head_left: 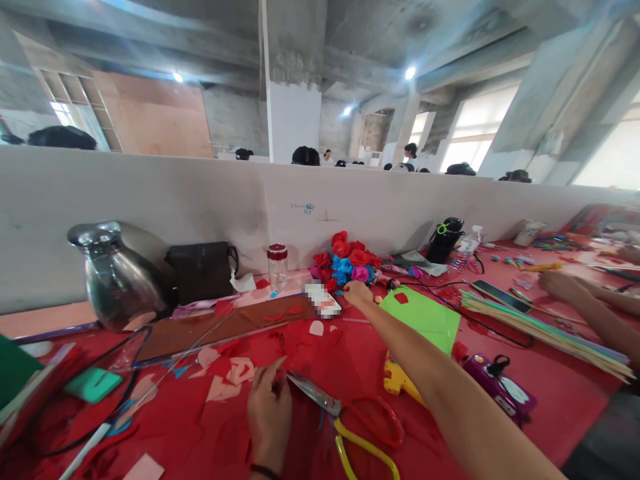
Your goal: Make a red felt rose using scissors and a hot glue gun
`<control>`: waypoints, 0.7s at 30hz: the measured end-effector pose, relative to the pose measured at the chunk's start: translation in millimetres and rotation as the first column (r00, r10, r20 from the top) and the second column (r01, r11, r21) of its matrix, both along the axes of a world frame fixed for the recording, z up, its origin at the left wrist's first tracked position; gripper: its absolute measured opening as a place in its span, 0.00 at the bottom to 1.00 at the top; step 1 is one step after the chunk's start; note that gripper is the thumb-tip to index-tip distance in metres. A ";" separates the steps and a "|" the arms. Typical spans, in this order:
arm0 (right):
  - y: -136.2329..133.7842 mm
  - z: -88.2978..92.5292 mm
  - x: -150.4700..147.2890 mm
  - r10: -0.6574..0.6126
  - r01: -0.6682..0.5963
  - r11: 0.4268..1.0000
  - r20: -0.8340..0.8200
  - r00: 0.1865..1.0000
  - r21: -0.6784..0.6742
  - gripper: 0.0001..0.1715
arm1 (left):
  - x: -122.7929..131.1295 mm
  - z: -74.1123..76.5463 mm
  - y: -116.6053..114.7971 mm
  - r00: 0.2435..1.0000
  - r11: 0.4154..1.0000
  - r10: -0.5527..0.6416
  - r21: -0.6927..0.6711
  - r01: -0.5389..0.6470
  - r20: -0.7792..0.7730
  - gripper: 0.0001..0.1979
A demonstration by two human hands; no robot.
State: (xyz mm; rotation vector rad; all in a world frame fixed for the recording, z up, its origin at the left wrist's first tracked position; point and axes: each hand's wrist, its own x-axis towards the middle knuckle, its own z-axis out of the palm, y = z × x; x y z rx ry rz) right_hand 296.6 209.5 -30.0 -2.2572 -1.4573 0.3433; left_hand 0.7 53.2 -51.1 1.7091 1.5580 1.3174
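My left hand [270, 408] is low over the red tabletop with its fingers curled together. What it holds, if anything, blends into the red paper. Just right of it lie scissors [327, 403] with a red and a yellow handle, their tips close to my fingers. My right arm stretches forward, and my right hand [358, 293] has its fingertips pinched beside a heap of paper flowers [344, 263] in red, blue and pink. Anything in that pinch is too small to name. A phone with a blurred screen [323, 300] lies just left of it.
Pink scraps [240, 370] are scattered at left. A metal jug [115, 280], a black bag [203, 272] and a lidded jar [277, 267] line the partition [200, 200]. Right are green sheets [425, 317], a yellow glue gun [400, 379], a purple device [500, 387] and another person's hand [563, 287].
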 end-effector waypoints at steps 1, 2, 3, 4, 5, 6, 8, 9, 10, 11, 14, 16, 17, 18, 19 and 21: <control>0.8 -0.1 -0.9 -0.003 0.003 1.000 -0.004 1.000 0.001 0.16 | 0.0 0.3 -0.1 1.000 1.000 -0.002 0.001 0.002 0.001 0.17; 1.3 -0.2 -1.5 -0.006 0.006 1.000 -0.010 1.000 0.008 0.17 | 0.1 0.6 -0.2 1.000 1.000 -0.002 0.000 0.002 0.003 0.17; 1.3 -0.1 -1.8 -0.008 0.008 1.000 -0.017 1.000 0.022 0.17 | 0.1 0.8 -0.2 1.000 1.000 -0.001 -0.003 0.001 0.004 0.17; 0.8 0.1 -1.8 -0.007 0.008 0.999 -0.027 1.000 0.043 0.18 | 0.1 1.1 -0.3 1.000 1.000 0.001 -0.006 -0.001 0.004 0.17; -0.2 0.7 -1.6 -0.004 0.006 0.997 -0.037 0.999 0.070 0.18 | 0.2 1.3 -0.3 1.000 1.000 0.004 -0.008 -0.004 0.003 0.17; -1.6 1.6 -1.1 0.003 0.002 0.995 -0.047 0.999 0.104 0.17 | 0.3 1.5 -0.3 1.000 1.000 0.005 -0.008 -0.005 0.003 0.17; -4.6 4.7 -0.1 0.023 -0.010 0.983 -0.068 0.997 0.182 0.13 | 0.6 1.5 -0.5 1.000 1.000 0.000 -0.009 0.000 0.003 0.16; -6.0 6.6 0.1 0.035 -0.017 0.974 -0.078 0.996 0.225 0.11 | 0.8 1.5 -0.6 1.000 1.000 -0.005 -0.007 0.005 0.003 0.16; -6.9 8.7 -0.1 0.047 -0.022 0.963 -0.089 0.995 0.269 0.10 | 0.9 1.3 -0.7 1.000 1.000 -0.008 -0.004 0.008 0.002 0.16; -7.3 10.7 -0.9 0.058 -0.024 0.950 -0.100 0.993 0.312 0.09 | 1.0 1.2 -0.8 1.000 1.000 -0.011 0.000 0.011 0.001 0.16; -5.6 15.6 -6.6 0.076 -0.009 0.908 -0.143 0.987 0.418 0.14 | 1.1 1.2 -1.1 1.000 1.000 -0.012 0.000 0.012 -0.005 0.16; -2.5 18.0 -12.5 0.079 0.010 0.886 -0.171 0.982 0.463 0.17 | 0.9 1.4 -1.3 1.000 1.000 -0.008 -0.008 0.008 -0.011 0.17; -0.6 19.0 -15.7 0.080 0.017 0.879 -0.183 0.980 0.477 0.17 | 0.8 1.5 -1.4 1.000 1.000 -0.006 -0.011 0.005 -0.014 0.17; 1.4 19.9 -18.8 0.081 0.024 0.874 -0.193 0.978 0.486 0.17 | 0.6 1.5 -1.5 1.000 1.000 -0.002 -0.013 0.002 -0.018 0.17; 3.6 20.6 -21.7 0.080 0.030 0.872 -0.202 0.976 0.489 0.16 | 0.5 1.5 -1.6 1.000 1.000 0.001 -0.013 -0.001 -0.020 0.17; 8.1 20.9 -26.7 0.070 0.044 0.878 -0.220 0.973 0.476 0.14 | 0.2 1.5 -1.7 1.000 1.000 0.004 -0.012 -0.005 -0.024 0.17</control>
